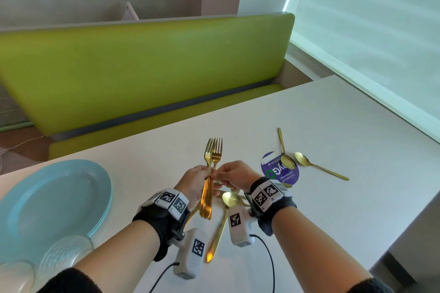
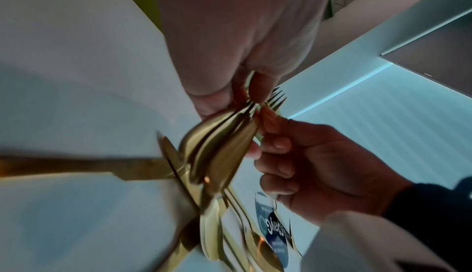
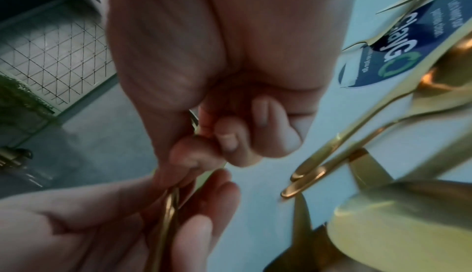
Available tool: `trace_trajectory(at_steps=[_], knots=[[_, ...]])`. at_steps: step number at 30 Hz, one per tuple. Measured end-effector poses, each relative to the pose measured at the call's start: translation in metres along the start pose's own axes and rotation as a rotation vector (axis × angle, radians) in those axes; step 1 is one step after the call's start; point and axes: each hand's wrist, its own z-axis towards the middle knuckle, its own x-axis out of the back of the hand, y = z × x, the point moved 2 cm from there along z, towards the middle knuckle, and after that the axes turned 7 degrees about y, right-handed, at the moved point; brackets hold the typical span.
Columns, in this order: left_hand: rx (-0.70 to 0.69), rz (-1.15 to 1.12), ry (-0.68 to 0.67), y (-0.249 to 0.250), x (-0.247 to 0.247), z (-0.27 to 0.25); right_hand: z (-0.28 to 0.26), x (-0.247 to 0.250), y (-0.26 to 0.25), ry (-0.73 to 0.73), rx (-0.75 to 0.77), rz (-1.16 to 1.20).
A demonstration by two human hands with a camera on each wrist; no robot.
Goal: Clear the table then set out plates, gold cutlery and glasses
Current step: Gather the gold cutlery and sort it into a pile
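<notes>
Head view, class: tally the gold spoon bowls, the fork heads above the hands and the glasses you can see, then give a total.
Gold spoon bowls: 3
Fork heads: 2, on the forks that the left hand grips and the right hand pinches
Glasses: 2
Total: 7
More cutlery lies partly hidden under the hands and is not counted.

Head view looks down over table (image 1: 309,126); both wrist views close-up along palms, sharing gold forks (image 1: 213,152).
</notes>
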Motion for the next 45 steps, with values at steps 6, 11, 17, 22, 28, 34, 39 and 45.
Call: trace_trajectory(at_steps=[6, 11, 17, 22, 28, 34, 39, 45], knots=[[0.012, 0.056, -0.028, -0.013, -0.01, -0.006, -0.011, -0.001, 0.016, 0.097, 0.011, -0.047], [0.027, 0.128, -0.023, -0.02, -0.015, -0.01, -0.02, 0.001, 0.027, 0.119, 0.087, -0.147], [-0.005, 0.167, 0.044, -0.021, -0.014, -0.009, -0.026, 0.03, 0.033, 0.231, 0.095, -0.224], [-0.02, 0.12, 0.055, -0.02, -0.008, -0.009, -0.031, 0.047, 0.059, 0.334, 0.02, -0.495], [-0.001, 0.074, 0.077, -0.025, -0.006, -0.015, -0.032, 0.028, 0.09, 0.349, -0.051, -0.642], [0.047, 0.02, 0.1, -0.027, -0.004, -0.019, -0.034, 0.022, 0.094, 0.435, -0.064, -0.763], [0.047, 0.009, 0.099, -0.025, 0.0, -0.02, -0.037, 0.02, 0.097, 0.42, -0.077, -0.84], [0.049, 0.024, 0.103, -0.022, 0.006, -0.02, -0.038, 0.024, 0.081, 0.371, -0.103, -0.548]])
